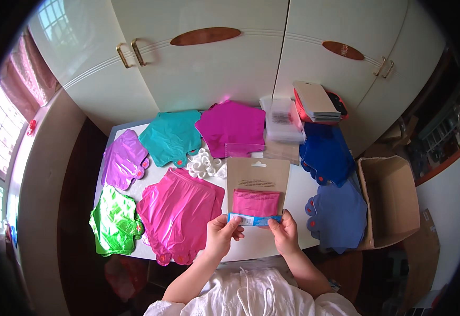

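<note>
Between my two hands is a clear plastic bag (256,202) with a brown card backing, a hang hole and a folded pink piece inside. A blue printed strip runs along its lower edge. My left hand (223,231) pinches the lower left corner, thumb on the front. At the lower right corner my right hand (285,229) grips it the same way. The bag's clear upper flap stands up past the card. Just left of it lie a pile of shiny pink foil pieces (180,213) and a heap of white rings (206,164).
Around the white table lie foil stacks: green (115,221), lilac (124,159), teal (172,137), magenta (232,128), dark blue (327,154) and grey-blue (340,215). Clear bags (284,122) and a stack of cards (317,101) sit at the back right. A cardboard box (390,203) stands right.
</note>
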`<state>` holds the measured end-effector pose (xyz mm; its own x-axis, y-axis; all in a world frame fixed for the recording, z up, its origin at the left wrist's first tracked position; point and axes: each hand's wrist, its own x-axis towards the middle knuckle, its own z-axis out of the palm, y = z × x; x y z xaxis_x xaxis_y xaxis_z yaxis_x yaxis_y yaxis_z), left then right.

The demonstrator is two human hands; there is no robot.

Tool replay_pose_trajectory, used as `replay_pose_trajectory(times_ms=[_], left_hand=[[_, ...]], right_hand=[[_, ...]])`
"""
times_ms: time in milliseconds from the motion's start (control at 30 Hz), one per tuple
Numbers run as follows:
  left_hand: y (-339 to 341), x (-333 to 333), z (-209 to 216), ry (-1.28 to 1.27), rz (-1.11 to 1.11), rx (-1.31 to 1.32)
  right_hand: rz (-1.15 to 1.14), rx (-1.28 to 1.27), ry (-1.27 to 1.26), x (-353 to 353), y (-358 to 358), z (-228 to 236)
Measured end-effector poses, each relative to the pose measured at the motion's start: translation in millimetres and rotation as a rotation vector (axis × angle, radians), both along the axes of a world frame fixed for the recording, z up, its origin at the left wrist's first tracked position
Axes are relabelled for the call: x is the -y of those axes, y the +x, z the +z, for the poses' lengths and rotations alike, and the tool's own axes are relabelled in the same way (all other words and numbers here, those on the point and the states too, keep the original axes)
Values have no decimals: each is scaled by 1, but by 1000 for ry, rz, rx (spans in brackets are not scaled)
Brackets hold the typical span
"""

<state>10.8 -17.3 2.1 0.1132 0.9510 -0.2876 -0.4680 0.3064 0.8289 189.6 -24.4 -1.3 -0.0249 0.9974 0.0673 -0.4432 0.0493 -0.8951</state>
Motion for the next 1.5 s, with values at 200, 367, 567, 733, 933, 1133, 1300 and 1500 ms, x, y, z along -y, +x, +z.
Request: replay_pose_trajectory(times_ms=[200, 367, 567, 733, 933, 1133, 1300, 1500], left_hand=[[0, 2, -1, -11, -3, 10], [3, 1, -3, 142, -44, 3], [7, 4, -10, 119, -4, 79], [13, 9, -11, 160, 50, 66], [19, 12, -12, 172, 83, 54], [16, 11, -13, 131, 89, 70], [17, 13, -12, 137, 79, 60], [16, 13, -9, 99, 100, 78]], right_hand=[[-19, 37, 18, -1, 0, 3], [-41, 40, 36, -1, -1, 0], [-9, 30, -13, 1, -4, -5], [-57, 71, -130, 1, -15, 9], [-196, 103, -131, 1, -26, 8], [-196, 138, -100, 1, -24, 1], [-151, 93, -109, 3, -16, -6], [-20, 0, -69, 4, -8, -1]])
